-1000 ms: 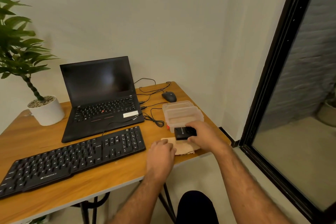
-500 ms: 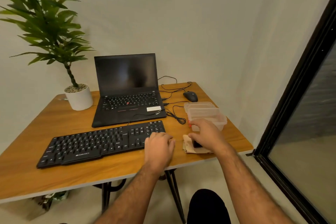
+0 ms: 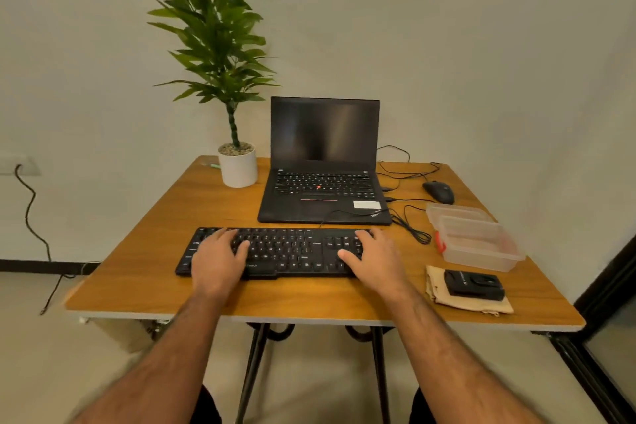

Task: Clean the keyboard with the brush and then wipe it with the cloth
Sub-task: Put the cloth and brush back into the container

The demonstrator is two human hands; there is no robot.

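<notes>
Resting across the front middle of the bench (image 3: 144, 293) is the black keyboard (image 3: 282, 251), and I see both hands laid on it. My left hand (image 3: 216, 262) covers its left end and my right hand (image 3: 375, 262) its right end over the number pad, each with fingers lying loosely straight on the keys and thumbs turned inward, holding nothing. Small white lettering sits on the keyboard's front edge beside the left thumb, too blurred for me to read.

Right of the keyboard, near the front edge, the tan cloth (image 3: 475, 305) lies folded flat, and a small black cased object (image 3: 474, 284) that I take for the brush sits on top of it; its pale marking is unreadable. Just behind them stands a clear plastic container (image 3: 481, 244) with a second one tucked behind it. Farther back a black mouse (image 3: 438, 192) lies among loose cables. Behind the keyboard an open laptop (image 3: 323, 162), screen dark, carries a white sticker and a slanted logo on its palm rest that I cannot read. A potted plant (image 3: 237, 162) stands left of it.
</notes>
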